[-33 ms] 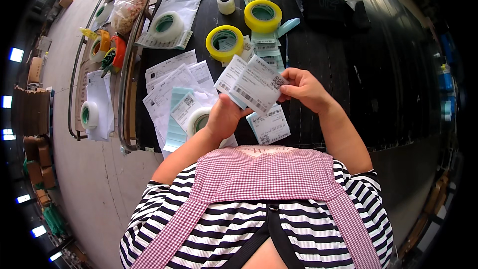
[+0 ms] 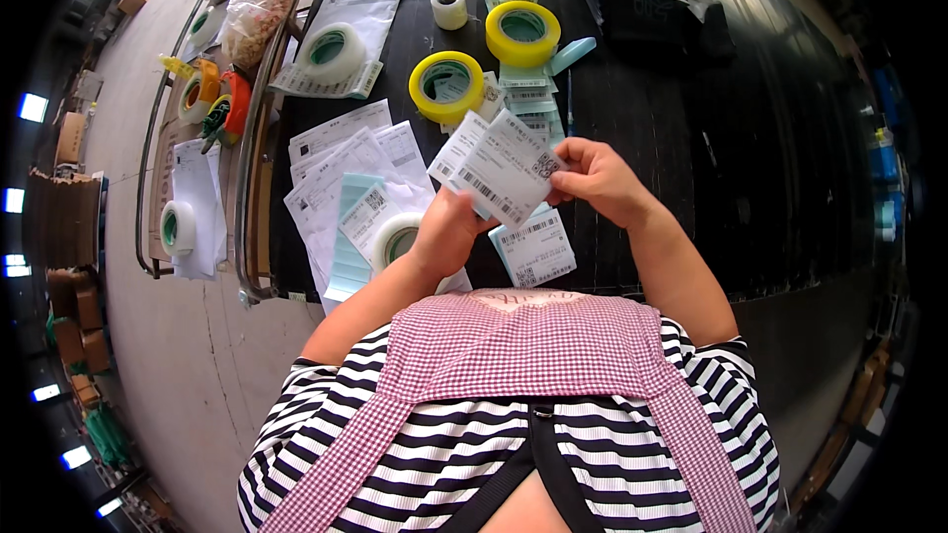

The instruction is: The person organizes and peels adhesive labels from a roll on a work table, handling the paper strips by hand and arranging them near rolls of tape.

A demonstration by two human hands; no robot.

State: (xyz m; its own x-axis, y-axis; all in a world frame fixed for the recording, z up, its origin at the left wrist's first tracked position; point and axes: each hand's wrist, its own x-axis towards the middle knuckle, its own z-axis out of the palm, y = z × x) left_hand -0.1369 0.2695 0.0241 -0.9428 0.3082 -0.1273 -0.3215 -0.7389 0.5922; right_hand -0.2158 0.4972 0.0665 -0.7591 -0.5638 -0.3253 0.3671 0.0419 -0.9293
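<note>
Nothing has shifted since the earlier frame: both hands hold the same fan of labels above the near edge of the black table (image 2: 691,138). At far left, a metal-railed cart (image 2: 247,138) carries tape rolls and papers, its rail running just beside the table's left edge. Loose paper sheets (image 2: 346,168) and a white tape roll (image 2: 395,237) lie under the left hand (image 2: 449,232), whose fingers are curled closed on the lower corner of the printed labels (image 2: 499,168). Two yellow tape rolls (image 2: 446,87) sit beyond. The right hand (image 2: 597,178) pinches the labels' right edge, fingers bent. Rightward, the tabletop lies bare to its far edge.
</note>
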